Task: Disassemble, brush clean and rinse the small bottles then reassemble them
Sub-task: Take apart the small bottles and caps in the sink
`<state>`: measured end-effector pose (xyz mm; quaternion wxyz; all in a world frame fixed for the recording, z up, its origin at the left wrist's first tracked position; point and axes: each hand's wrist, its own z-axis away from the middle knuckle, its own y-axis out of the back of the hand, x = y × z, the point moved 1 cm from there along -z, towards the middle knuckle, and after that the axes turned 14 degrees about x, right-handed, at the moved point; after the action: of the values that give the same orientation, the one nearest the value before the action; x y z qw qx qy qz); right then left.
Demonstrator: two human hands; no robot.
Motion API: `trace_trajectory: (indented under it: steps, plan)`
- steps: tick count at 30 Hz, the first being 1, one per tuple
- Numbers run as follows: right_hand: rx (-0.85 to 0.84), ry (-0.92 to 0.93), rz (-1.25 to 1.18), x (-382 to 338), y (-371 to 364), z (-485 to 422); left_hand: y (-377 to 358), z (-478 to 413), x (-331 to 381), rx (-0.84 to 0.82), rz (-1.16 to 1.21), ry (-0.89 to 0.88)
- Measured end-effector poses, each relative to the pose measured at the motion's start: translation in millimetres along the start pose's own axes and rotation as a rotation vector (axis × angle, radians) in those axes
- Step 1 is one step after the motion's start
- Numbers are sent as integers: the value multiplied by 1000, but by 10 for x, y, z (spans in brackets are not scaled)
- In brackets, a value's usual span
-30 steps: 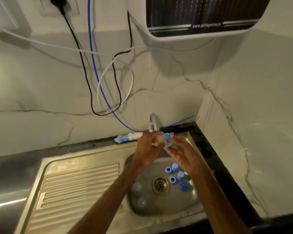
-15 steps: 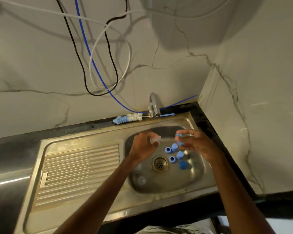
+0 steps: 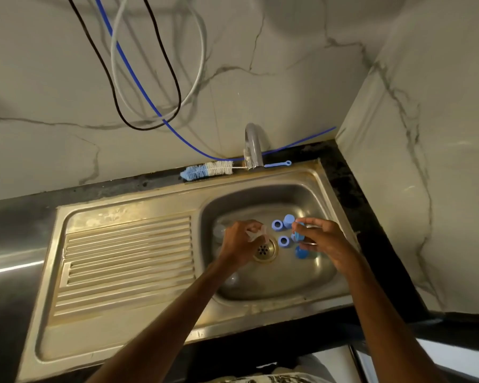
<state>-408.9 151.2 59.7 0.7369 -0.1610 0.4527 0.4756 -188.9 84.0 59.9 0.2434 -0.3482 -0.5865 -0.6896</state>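
Left hand pinches small clear plastic bottle piece just above round brass drain. Right hand grips blue plastic cap right of drain, beside loose blue ring caps. Likely risk: wet fingers slip and the clear piece drops onto drain.

caps: showing light blue
bottle: showing clear
brush: bristles showing blue left, white right
sink: showing dull silver, ridged stripes running across its left half
worktop: showing black
wall: showing pale cream, grey veins running through
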Motion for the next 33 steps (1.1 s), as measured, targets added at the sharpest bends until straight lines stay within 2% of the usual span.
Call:
trace_trajectory:
  steps: [3, 8, 14, 25, 29, 33]
  plan:
    - [-21, -15, 10, 80, -45, -63, -87, 13, -116, -14, 65, 59]
    - [-116, -67, -85, 147, -117, -67, -127, 97, -284, -24, 35, 95]
    - [-221, -163, -228, 171, -84, -50, -55, 110, -304, 45, -4, 163]
    - [-199, -148, -271, 80, 97, -175, 55, -12, -257, 71, 57, 186]
    - [-187, -93, -178, 87, 88, -178, -47, -36, -334, 42, -2, 185]
    - [-191, -141, -163, 196, 7, -203, -186, -2, -382, -11, -119, 148]
